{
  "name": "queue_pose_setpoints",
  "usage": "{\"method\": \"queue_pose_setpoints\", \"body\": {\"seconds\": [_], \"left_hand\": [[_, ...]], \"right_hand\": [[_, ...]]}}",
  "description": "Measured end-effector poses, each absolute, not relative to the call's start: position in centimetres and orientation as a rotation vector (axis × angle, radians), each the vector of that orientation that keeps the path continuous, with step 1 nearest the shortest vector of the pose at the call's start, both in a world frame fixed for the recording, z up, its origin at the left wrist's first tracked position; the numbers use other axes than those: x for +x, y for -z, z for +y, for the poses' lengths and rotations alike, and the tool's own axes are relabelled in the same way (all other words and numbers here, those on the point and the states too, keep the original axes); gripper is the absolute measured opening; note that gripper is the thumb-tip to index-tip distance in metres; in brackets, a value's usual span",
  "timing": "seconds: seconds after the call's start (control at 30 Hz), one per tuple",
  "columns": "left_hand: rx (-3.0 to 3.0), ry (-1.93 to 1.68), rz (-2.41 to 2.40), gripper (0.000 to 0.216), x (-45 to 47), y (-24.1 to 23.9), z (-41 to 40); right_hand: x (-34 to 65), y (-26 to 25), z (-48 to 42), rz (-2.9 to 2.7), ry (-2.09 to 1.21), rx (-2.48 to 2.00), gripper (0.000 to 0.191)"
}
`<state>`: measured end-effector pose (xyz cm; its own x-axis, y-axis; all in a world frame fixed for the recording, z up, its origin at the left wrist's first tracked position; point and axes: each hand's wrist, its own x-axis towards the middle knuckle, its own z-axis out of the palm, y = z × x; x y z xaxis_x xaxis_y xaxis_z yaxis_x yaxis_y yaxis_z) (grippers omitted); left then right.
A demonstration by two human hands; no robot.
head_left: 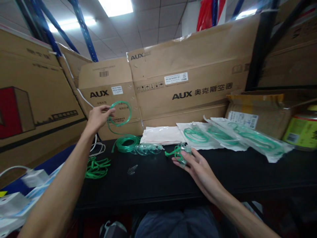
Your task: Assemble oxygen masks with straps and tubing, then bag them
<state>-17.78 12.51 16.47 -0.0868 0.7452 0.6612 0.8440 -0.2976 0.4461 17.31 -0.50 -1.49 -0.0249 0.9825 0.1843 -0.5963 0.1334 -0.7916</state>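
Raised above the black table, my left hand point(100, 116) pinches a loop of green tubing point(129, 114), whose tail hangs toward a larger coil of green tubing point(127, 142). Lower and to the right, my right hand point(195, 162) is closed around a clear plastic mask point(186, 149) with a green strap point(176, 152). Beside the coil, several clear masks point(148, 149) lie nested in a row. A bundle of green straps point(97, 168) rests under my left forearm. One small clear plastic piece point(132, 169) lies in front of the masks.
White pouches point(162, 135) are stacked at the back. Several packed pouches with green tubing point(195, 134) fan out to the right. Cardboard panels point(183, 86) stand behind the table. A power strip point(37, 198) is at left; an open carton point(257, 112) and a yellow-labelled jar point(302, 129) stand at right.
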Motion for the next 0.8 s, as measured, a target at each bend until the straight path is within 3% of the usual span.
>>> {"method": "queue_pose_setpoints", "body": {"seconds": [0.4, 0.67, 0.8], "left_hand": [[-2.426, 1.683, -1.421, 0.026, -8.3, -21.8, 9.4], [-2.394, 1.381, -1.610, 0.021, -7.8, -23.1, 10.4], [-2.270, 1.061, -1.680, 0.019, -9.7, -23.2, 11.6]], "right_hand": [[17.6, 1.5, -0.4, -0.821, -1.341, -0.511, 0.027], [17.6, 1.7, -0.3, -0.876, -1.385, -0.555, 0.035], [17.7, 1.7, -0.4, -0.934, -1.418, -0.568, 0.041]]}}
